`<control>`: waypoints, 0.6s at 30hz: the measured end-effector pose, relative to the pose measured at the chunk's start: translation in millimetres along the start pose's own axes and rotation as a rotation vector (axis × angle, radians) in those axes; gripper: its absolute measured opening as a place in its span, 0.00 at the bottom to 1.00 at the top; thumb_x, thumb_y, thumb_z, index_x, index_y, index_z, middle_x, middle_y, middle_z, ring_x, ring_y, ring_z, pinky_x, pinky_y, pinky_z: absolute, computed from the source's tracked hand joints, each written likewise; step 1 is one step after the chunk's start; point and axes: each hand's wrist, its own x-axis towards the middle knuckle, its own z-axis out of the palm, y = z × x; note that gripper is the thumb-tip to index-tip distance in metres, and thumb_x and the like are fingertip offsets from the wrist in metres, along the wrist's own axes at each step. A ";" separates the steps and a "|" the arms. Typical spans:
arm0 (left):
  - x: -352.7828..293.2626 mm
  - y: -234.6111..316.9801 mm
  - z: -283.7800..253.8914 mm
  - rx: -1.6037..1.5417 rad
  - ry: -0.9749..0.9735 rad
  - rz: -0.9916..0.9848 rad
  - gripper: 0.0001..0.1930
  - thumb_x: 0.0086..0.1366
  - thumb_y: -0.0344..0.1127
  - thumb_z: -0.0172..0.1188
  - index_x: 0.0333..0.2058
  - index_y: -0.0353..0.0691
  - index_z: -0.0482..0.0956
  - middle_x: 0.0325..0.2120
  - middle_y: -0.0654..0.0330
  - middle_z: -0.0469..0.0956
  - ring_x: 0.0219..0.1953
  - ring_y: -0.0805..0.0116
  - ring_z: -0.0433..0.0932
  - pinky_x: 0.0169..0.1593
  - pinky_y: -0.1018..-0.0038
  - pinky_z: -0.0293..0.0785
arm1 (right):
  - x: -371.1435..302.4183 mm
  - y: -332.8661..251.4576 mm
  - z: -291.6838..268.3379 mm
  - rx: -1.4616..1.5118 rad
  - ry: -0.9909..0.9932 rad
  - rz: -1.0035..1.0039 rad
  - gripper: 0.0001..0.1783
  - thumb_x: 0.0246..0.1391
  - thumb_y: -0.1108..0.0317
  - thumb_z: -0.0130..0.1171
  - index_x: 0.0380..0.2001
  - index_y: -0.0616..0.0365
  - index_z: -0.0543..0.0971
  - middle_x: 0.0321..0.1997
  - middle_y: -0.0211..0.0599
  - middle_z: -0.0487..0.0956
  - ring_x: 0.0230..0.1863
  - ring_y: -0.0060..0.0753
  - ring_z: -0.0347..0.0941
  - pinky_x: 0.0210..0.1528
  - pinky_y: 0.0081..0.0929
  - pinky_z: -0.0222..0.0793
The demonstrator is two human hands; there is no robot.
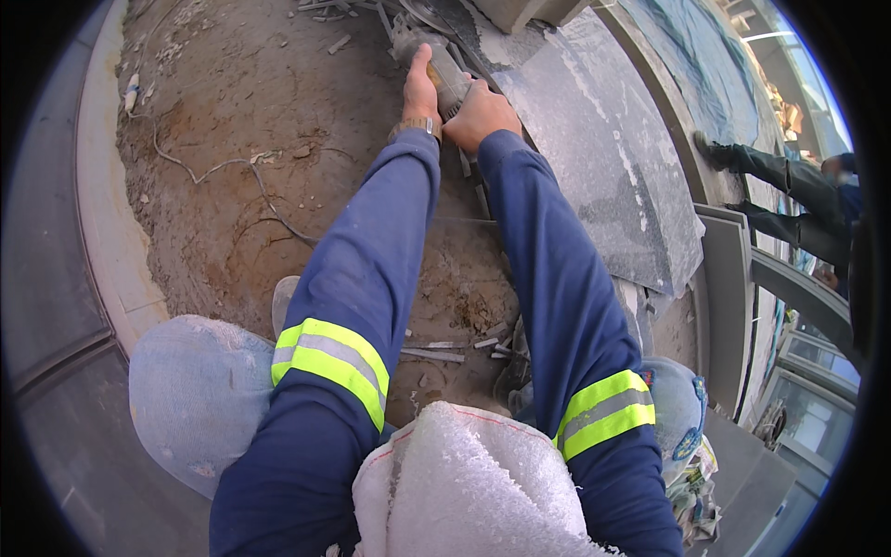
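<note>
Both arms reach forward in dark blue sleeves with bright reflective bands. A dusty angle grinder [449, 82] is held between my hands at the far middle, by the left edge of a grey stone slab [594, 139]. My left hand [420, 91] is closed against its left side, thumb pointing forward along the body. Around the rear of the tool wraps my right hand [484, 115], its fingers partly hidden. The grinder's head lies beyond the hands, and its disc cannot be made out clearly.
A thin cable [252, 169] runs over the dirt ground [232, 84], with a white connector [132, 93] at far left. Stone offcuts [432, 355] lie between my knees. A pale kerb [107, 204] borders the left. At right another person's legs [789, 186] stretch beside grey frames [724, 288].
</note>
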 end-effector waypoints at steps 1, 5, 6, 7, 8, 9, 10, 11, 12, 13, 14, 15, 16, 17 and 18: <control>1.7 -0.2 -1.0 -0.005 0.007 0.004 0.22 0.67 0.55 0.58 0.41 0.39 0.78 0.31 0.56 0.81 0.30 0.57 0.81 0.37 0.61 0.80 | 1.4 -0.2 0.5 -0.002 -0.002 -0.003 0.44 0.43 0.51 0.68 0.61 0.64 0.68 0.52 0.58 0.80 0.55 0.55 0.78 0.59 0.41 0.73; 10.6 -0.7 -8.7 -0.006 0.021 0.061 0.22 0.67 0.54 0.59 0.42 0.38 0.78 0.33 0.55 0.82 0.30 0.55 0.82 0.38 0.61 0.80 | -0.6 -1.2 1.9 0.004 -0.006 -0.014 0.47 0.41 0.51 0.69 0.62 0.65 0.67 0.52 0.59 0.80 0.55 0.56 0.77 0.59 0.41 0.72; 13.0 -1.3 -11.3 0.002 0.022 0.055 0.23 0.66 0.55 0.58 0.43 0.38 0.77 0.33 0.54 0.81 0.30 0.54 0.82 0.38 0.60 0.81 | -1.1 -3.1 1.4 -0.004 -0.009 -0.011 0.44 0.43 0.51 0.68 0.60 0.65 0.68 0.52 0.58 0.80 0.55 0.55 0.78 0.59 0.41 0.73; 10.6 -2.8 -6.9 0.011 0.022 0.042 0.25 0.66 0.57 0.58 0.43 0.37 0.76 0.32 0.53 0.81 0.30 0.53 0.82 0.38 0.59 0.81 | -1.8 -2.9 -1.2 -0.011 -0.012 -0.002 0.42 0.44 0.51 0.68 0.59 0.64 0.69 0.52 0.57 0.80 0.55 0.54 0.78 0.59 0.41 0.73; 7.9 -3.6 -3.2 0.020 0.021 0.029 0.26 0.66 0.59 0.57 0.43 0.37 0.75 0.32 0.52 0.81 0.31 0.52 0.82 0.38 0.57 0.81 | -1.9 -2.1 -2.2 -0.018 -0.014 0.007 0.39 0.45 0.52 0.67 0.57 0.64 0.70 0.52 0.56 0.80 0.55 0.53 0.78 0.59 0.41 0.73; 4.9 -3.4 -0.3 0.014 0.022 0.030 0.25 0.66 0.57 0.58 0.43 0.37 0.76 0.32 0.53 0.81 0.30 0.53 0.82 0.38 0.59 0.81 | -0.1 0.3 -0.4 -0.014 -0.011 0.006 0.40 0.45 0.52 0.67 0.57 0.64 0.70 0.52 0.56 0.80 0.55 0.54 0.78 0.59 0.41 0.73; 3.7 -2.3 1.5 0.010 0.021 0.034 0.24 0.66 0.56 0.58 0.43 0.37 0.77 0.33 0.53 0.82 0.30 0.54 0.82 0.38 0.60 0.81 | 1.7 0.2 0.0 -0.009 -0.005 0.002 0.40 0.45 0.51 0.67 0.57 0.64 0.70 0.51 0.56 0.80 0.55 0.54 0.78 0.59 0.41 0.73; 1.9 -1.5 2.9 0.005 0.019 0.037 0.22 0.66 0.54 0.59 0.43 0.38 0.78 0.33 0.54 0.82 0.29 0.55 0.82 0.37 0.61 0.80 | 3.0 0.7 0.4 -0.004 0.001 -0.001 0.40 0.45 0.51 0.67 0.57 0.64 0.70 0.51 0.56 0.80 0.55 0.54 0.78 0.59 0.41 0.73; -0.6 -0.8 3.6 0.016 0.019 0.035 0.23 0.66 0.55 0.59 0.42 0.38 0.78 0.33 0.54 0.82 0.29 0.55 0.82 0.37 0.61 0.80 | 3.2 1.9 1.2 -0.003 0.000 -0.005 0.40 0.45 0.51 0.68 0.57 0.64 0.70 0.52 0.56 0.80 0.55 0.54 0.78 0.59 0.41 0.73; -0.7 -0.3 2.2 0.024 0.019 0.036 0.23 0.66 0.55 0.59 0.42 0.37 0.78 0.32 0.54 0.82 0.29 0.55 0.82 0.37 0.61 0.80 | 2.2 1.0 0.6 -0.004 -0.001 -0.012 0.40 0.45 0.51 0.68 0.57 0.64 0.70 0.52 0.56 0.80 0.55 0.54 0.78 0.59 0.41 0.73; -0.4 0.4 1.3 0.033 0.019 0.036 0.23 0.66 0.55 0.59 0.42 0.37 0.78 0.32 0.54 0.82 0.29 0.54 0.82 0.37 0.61 0.80 | 1.1 0.3 -0.1 -0.005 -0.002 -0.018 0.41 0.45 0.51 0.68 0.58 0.64 0.70 0.52 0.56 0.80 0.55 0.54 0.78 0.58 0.41 0.73; 0.6 1.0 1.3 0.031 0.018 0.039 0.24 0.66 0.56 0.58 0.41 0.37 0.78 0.31 0.54 0.82 0.29 0.54 0.82 0.37 0.61 0.80 | 0.0 -0.4 -1.0 -0.008 -0.008 -0.008 0.41 0.45 0.51 0.68 0.58 0.64 0.70 0.52 0.56 0.80 0.55 0.54 0.78 0.58 0.41 0.73; 2.8 1.0 -0.8 0.028 0.019 0.043 0.24 0.66 0.56 0.58 0.41 0.37 0.78 0.31 0.54 0.82 0.29 0.54 0.82 0.37 0.61 0.80 | -2.2 -2.1 -2.1 -0.010 -0.016 -0.002 0.41 0.45 0.51 0.68 0.58 0.64 0.70 0.52 0.56 0.80 0.55 0.54 0.78 0.58 0.41 0.73; 4.3 1.0 -3.1 0.026 0.021 0.048 0.24 0.66 0.57 0.58 0.41 0.37 0.78 0.30 0.54 0.82 0.29 0.54 0.82 0.37 0.60 0.80 | -3.9 -3.6 -3.0 -0.012 -0.024 0.005 0.41 0.45 0.51 0.68 0.58 0.64 0.69 0.52 0.56 0.80 0.55 0.54 0.78 0.58 0.41 0.73; 4.5 0.8 -6.5 0.031 0.023 0.047 0.25 0.67 0.58 0.57 0.41 0.37 0.78 0.30 0.54 0.82 0.28 0.55 0.82 0.37 0.60 0.80 | -4.9 -4.1 -2.1 -0.001 -0.022 -0.003 0.43 0.43 0.50 0.68 0.59 0.64 0.69 0.51 0.58 0.80 0.55 0.55 0.78 0.58 0.41 0.73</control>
